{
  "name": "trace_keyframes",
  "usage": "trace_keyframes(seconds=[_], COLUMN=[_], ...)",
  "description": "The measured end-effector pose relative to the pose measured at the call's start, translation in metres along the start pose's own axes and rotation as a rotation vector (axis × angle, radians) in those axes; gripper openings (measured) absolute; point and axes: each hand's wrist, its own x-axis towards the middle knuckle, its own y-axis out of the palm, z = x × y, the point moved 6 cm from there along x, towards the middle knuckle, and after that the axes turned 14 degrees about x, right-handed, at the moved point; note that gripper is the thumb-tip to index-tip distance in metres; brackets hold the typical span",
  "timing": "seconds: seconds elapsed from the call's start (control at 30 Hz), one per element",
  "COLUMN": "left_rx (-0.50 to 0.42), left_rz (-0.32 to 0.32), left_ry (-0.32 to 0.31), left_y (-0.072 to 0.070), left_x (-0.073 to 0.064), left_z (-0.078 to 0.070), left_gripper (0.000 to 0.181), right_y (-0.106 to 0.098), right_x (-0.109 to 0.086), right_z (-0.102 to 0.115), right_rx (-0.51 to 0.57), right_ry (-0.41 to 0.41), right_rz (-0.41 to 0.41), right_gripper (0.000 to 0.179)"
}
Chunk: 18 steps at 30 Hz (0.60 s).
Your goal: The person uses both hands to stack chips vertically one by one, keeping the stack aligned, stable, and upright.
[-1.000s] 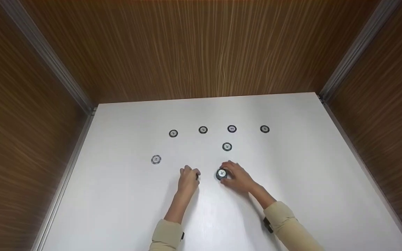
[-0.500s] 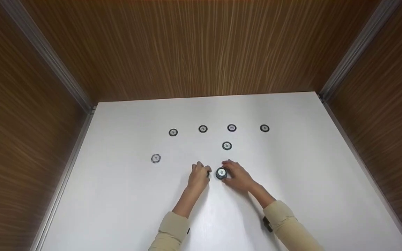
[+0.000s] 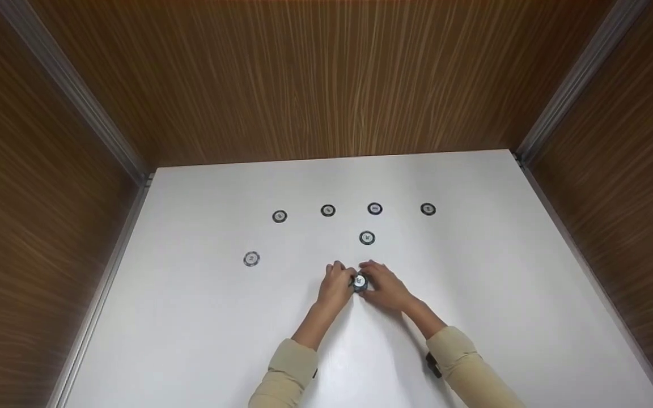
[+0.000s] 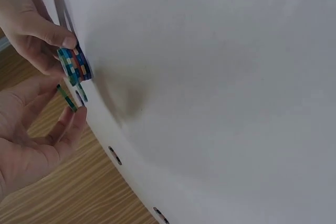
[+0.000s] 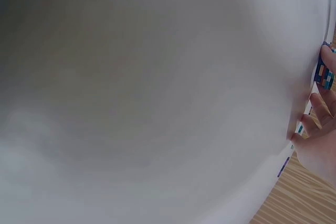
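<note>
Sleeves (image 3: 284,371): beige, one on each forearm, rolled short of the wrists
Dark device (image 3: 433,365): against the right sleeve
Desk (image 3: 190,340): white, under both hands
Left hand (image 3: 335,289): thumb and fingertips pinching one green-edged chip (image 4: 66,98)
Right hand (image 3: 386,288): thumb and fingers curled round the chip stack (image 3: 360,281)
Chip stack: on the desk, between the hands; side blocked in blue, green, orange and cream; green-edged chip just beside it, contact cannot be told
Grey chip (image 3: 251,259): flat, alone, off to the left
Dark-rimmed chip (image 3: 367,237): flat, beyond the stack
Four chips (image 3: 327,210): flat, dark-rimmed, spaced in a row, farthest out
Panels (image 3: 326,79): wood-grained, at back and sides
</note>
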Motion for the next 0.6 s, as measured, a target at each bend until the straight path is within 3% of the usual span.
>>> trace_keyframes(seconds=[0.27, 0.47, 0.6], left_rx=[0.039, 0.042, 0.032], left_rz=[-0.053, -0.016, -0.025], left_ry=[0.021, 0.015, 0.013], left_y=[0.005, 0.012, 0.013], left_x=[0.002, 0.004, 0.005], left_z=[-0.009, -0.013, -0.015], left_gripper=[0.022, 0.026, 0.023], right_y=[-0.001, -0.001, -0.001], right_x=[-0.001, -0.001, -0.001], right_z=[0.002, 0.001, 0.001], right_rx=[0.018, 0.016, 0.014], right_ry=[-0.04, -0.018, -0.015], right_rz=[-0.002, -0.005, -0.005], right_gripper=[0.044, 0.047, 0.048])
